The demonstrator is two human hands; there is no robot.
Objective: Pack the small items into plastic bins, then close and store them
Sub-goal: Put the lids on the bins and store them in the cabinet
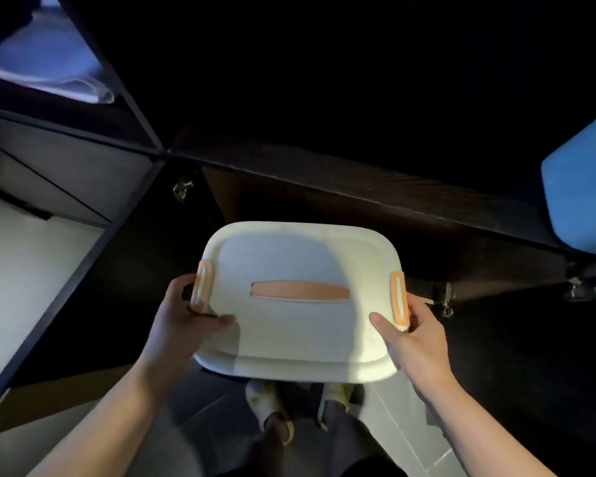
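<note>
A white plastic bin (300, 335) with its lid on hangs in the air in front of a dark wardrobe. The lid has an orange handle (300, 291) in the middle and an orange clip on each short side. My left hand (190, 315) grips the bin's left side by the left clip (203, 285), thumb on the lid. My right hand (410, 332) grips the right side at the right clip (399, 301), thumb lying on the lid. The bin's contents are hidden.
A dark wooden shelf edge (358, 191) runs across just beyond the bin, with a dark compartment below it. A blue container (582, 197) stands on the shelf at the right. Folded cloth (49, 67) lies in a compartment at upper left. My feet (272, 407) stand on the floor below.
</note>
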